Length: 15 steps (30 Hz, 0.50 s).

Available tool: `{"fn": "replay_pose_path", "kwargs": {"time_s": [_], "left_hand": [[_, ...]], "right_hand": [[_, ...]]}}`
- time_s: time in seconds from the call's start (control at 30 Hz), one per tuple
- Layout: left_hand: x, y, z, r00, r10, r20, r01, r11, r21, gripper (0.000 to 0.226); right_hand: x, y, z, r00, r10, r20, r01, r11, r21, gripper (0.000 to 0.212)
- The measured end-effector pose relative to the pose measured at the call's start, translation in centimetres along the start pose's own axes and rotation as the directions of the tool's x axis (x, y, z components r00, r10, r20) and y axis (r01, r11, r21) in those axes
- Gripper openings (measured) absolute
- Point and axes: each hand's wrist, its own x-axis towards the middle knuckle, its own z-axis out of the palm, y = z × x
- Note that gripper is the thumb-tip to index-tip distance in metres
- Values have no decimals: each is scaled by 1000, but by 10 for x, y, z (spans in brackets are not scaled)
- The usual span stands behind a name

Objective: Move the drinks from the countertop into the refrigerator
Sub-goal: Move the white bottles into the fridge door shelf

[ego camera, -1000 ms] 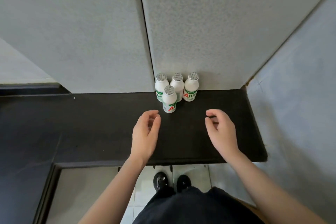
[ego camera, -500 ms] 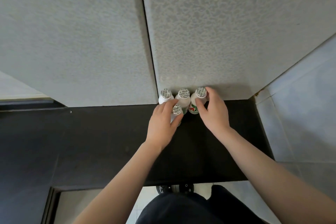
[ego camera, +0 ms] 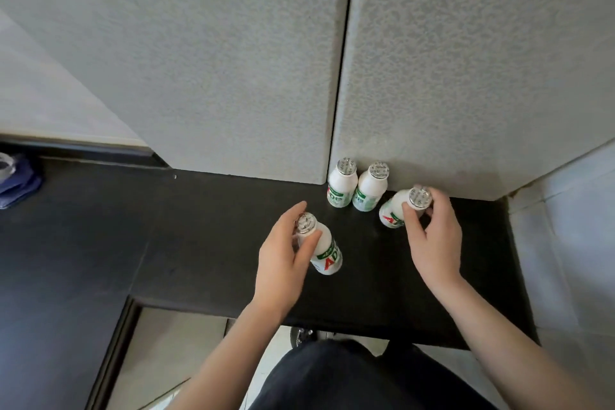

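Observation:
Small white drink bottles with silver foil caps and green-red labels are on a black countertop (ego camera: 213,243). My left hand (ego camera: 283,260) grips one bottle (ego camera: 324,250) by its neck, tilted, left of the group. My right hand (ego camera: 432,236) grips a second bottle (ego camera: 394,210) by its neck, also tilted. Two more bottles, the left one (ego camera: 342,186) and the right one (ego camera: 370,191), stand upright side by side against the grey wall panel. No refrigerator is in view.
Grey textured wall panels (ego camera: 466,76) rise behind the counter, with a tiled wall (ego camera: 572,226) at the right. A blue and white bag (ego camera: 16,180) lies at the far left. The counter's front edge runs just above my shoes and the floor.
Both hands reached the bottles and took hold of one each. The left hand's bottle has moved left and toward me; the right hand's bottle has tilted away from the remaining two.

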Motion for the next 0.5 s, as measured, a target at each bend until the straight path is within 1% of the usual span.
{"fn": "replay_pose_path", "kwargs": {"time_s": [0.07,0.1,0.2,0.27,0.4,0.5], "left_hand": [[-17,-1,-9,997,-31,-72,27,998,-49,52],[-27,-2,-13,993,-48,-112,42,997,-58,52],[-65,-3,-21,966,-87,-242,71,995,-76,40],[-94,-3,-26,935,-124,-333,94,990,-105,29],[-164,-9,-29,839,-230,-492,189,973,-133,16],[-224,-16,-27,712,-300,-635,269,952,-148,11]], "right_hand": [[-16,-6,-2,999,6,32,-8,999,54,34],[-25,-9,-3,999,7,53,-11,997,83,35],[-49,-14,-4,988,-32,154,6,986,165,36],[-61,-17,-2,966,-80,244,30,979,203,36],[-87,-25,9,895,-178,410,49,951,304,37],[-112,-32,23,820,-256,512,60,927,369,37]]}}
